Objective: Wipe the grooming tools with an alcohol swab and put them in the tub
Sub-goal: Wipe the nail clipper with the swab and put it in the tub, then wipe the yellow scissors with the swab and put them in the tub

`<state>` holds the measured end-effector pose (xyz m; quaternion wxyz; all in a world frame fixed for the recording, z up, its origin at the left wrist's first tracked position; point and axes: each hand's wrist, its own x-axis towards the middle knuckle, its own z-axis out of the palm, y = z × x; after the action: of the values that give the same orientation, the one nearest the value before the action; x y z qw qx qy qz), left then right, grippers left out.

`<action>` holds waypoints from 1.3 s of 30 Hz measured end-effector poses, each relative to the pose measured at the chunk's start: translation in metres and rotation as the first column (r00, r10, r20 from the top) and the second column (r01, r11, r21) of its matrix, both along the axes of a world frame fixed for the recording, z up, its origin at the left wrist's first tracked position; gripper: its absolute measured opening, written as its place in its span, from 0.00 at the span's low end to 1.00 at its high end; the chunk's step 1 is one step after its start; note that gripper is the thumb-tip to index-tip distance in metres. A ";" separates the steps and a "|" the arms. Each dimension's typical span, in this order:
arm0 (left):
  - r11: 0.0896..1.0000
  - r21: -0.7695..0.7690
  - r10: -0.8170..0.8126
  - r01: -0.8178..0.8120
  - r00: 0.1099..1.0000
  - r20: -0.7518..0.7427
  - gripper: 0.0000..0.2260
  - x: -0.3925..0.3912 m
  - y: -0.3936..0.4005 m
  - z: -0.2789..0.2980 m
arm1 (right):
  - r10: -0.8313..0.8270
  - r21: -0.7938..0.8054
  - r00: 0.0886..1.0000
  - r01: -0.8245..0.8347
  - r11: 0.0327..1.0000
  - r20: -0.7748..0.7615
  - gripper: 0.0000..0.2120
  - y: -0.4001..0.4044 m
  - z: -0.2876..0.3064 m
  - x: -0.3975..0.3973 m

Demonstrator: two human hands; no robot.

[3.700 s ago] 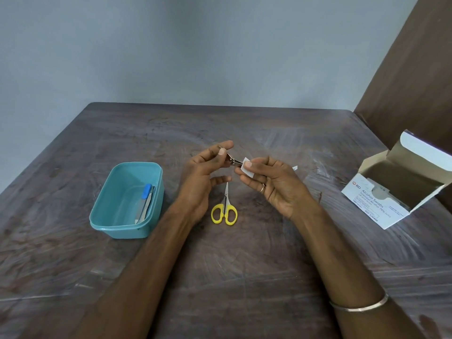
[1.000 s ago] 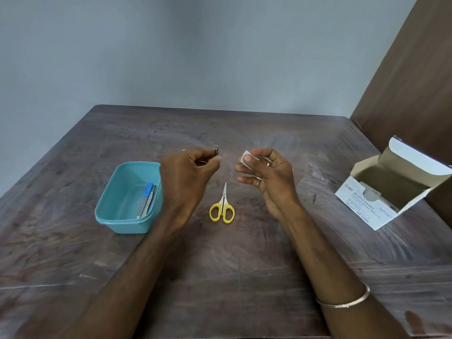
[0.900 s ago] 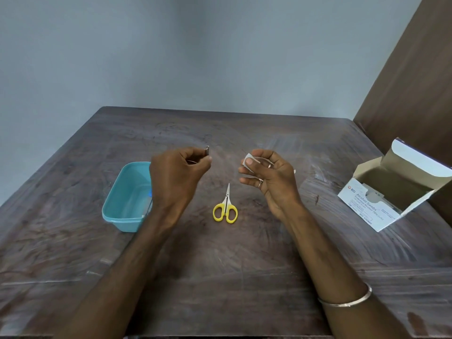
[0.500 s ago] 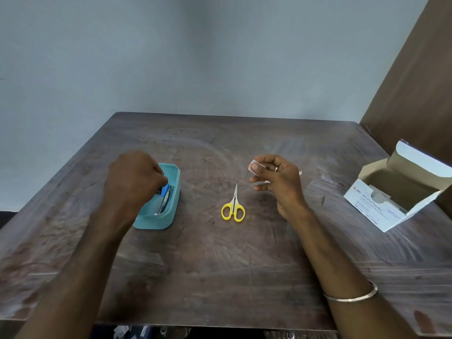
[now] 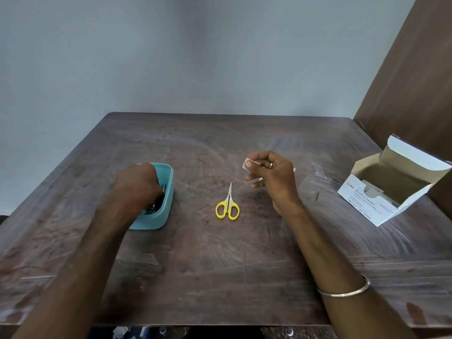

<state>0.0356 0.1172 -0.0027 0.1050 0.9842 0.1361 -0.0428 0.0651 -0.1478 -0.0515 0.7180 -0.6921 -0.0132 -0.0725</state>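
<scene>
The left hand point(image 5: 137, 187) reaches down over the small teal plastic tub point(image 5: 164, 211) with rounded corners and covers most of its opening, so the fingertips are hidden inside and it cannot be told whether they grip anything. Only slivers of the contents show past the knuckles: a bit of blue, and dark and metallic pieces too small to name. The tub's left side is masked by the left forearm.

The right hand point(image 5: 271, 178) is raised above the dark, scuffed wooden bench point(image 5: 220, 265), its thumb and forefinger pinching a small white alcohol swab point(image 5: 250, 163); the other fingers are curled. Most of the swab is tucked behind the fingers, and a thin white edge pokes out past the far side of the hand. A ring sits on one finger and a thin metal bangle point(image 5: 344, 289) circles the wrist.

Between the tub and the right hand, apart from both, the small yellow-handled scissors point(image 5: 228, 204) lie flat on the bench, blades closed, long axis running nearly straight away from the person, tips pointing toward the far edge and loops nearest.

At the right edge of the bench stands an open white cardboard box point(image 5: 391, 187), lid flap raised, printed "BD Alcohol Swabs"; the smaller lines are mostly illegible. Its inside is in shadow.
</scene>
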 end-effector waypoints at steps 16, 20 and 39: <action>0.951 -0.146 -0.218 0.272 0.926 0.308 0.07 -0.018 -0.076 0.021 | -0.011 0.010 1.000 0.011 1.000 0.011 0.05 0.000 0.000 0.000; 0.938 -0.160 -0.314 0.307 0.949 -0.018 0.06 -0.012 -0.093 0.004 | -0.017 0.007 1.000 0.017 1.000 0.019 0.05 -0.001 0.000 0.001; 0.916 -0.344 -0.152 0.204 0.973 0.171 0.05 0.017 -0.093 -0.021 | 0.020 0.003 1.000 -0.020 1.000 0.002 0.03 -0.001 -0.002 0.004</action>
<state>0.0531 0.0247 -0.0239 0.2883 0.9571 0.0278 -0.0070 0.0690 -0.1486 -0.0531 0.7197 -0.6908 -0.0206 -0.0662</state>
